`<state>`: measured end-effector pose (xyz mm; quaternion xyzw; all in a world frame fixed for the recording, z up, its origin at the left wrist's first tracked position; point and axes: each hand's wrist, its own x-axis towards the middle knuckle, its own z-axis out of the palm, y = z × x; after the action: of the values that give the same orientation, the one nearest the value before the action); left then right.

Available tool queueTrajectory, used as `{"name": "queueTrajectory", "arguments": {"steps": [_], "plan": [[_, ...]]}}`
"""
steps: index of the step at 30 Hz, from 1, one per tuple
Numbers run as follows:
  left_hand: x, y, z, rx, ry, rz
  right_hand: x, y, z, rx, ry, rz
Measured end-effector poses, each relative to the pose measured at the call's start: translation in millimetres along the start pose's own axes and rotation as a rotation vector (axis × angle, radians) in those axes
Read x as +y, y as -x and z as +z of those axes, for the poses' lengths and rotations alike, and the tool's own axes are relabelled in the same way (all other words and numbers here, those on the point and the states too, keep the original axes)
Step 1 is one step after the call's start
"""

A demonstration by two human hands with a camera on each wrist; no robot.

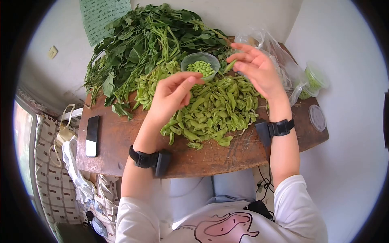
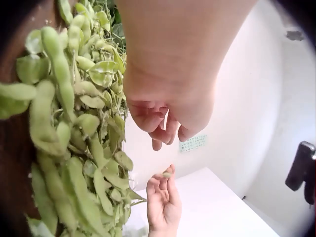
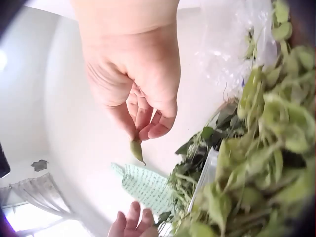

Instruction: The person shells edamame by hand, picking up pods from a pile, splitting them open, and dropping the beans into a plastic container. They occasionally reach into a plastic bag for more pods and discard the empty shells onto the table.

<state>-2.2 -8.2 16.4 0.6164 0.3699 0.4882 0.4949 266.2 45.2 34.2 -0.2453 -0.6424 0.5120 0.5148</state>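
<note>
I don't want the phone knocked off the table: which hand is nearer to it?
Left. The left hand is raised over the pod pile, right of the phone; the right hand is farther right, past the bowl, pinching a pod.

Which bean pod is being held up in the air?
The green pod pinched in the person's right hand. It sticks out from those fingertips, while the pods in the big pile lie on the brown table.

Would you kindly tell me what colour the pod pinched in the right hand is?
The pod is green, seen best in the right wrist view.
</note>
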Motion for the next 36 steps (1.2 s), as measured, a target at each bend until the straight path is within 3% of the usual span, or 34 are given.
{"name": "queueTrajectory", "arguments": {"steps": [6, 10, 13, 18, 20, 30, 36], "plan": [[-6, 2, 6, -0.18, -0.019, -0.145, 12, 5, 51, -0.208, -0.041, 0.099], [-9, 1, 8, -0.096, -0.071, -0.099, 23, 6, 53, -0.084, -0.113, 0.096], [-12, 1, 8, -0.078, -0.078, -0.086, 25, 6, 49, -0.106, -0.011, 0.181], [1, 1, 9, -0.011, 0.087, -0.159, 22, 5, 52, -0.101, 0.019, 0.151], [-2, 2, 2, -0.135, 0.084, -0.225, 24, 6, 54, -0.125, 0.005, 0.148], [-7, 0, -4, -0.187, 0.155, -0.246, 19, 8, 59, -0.145, 0.016, 0.053], [-17, -1, -4, -0.186, 0.202, -0.253, 21, 10, 59, -0.177, 0.212, -0.016]]}}
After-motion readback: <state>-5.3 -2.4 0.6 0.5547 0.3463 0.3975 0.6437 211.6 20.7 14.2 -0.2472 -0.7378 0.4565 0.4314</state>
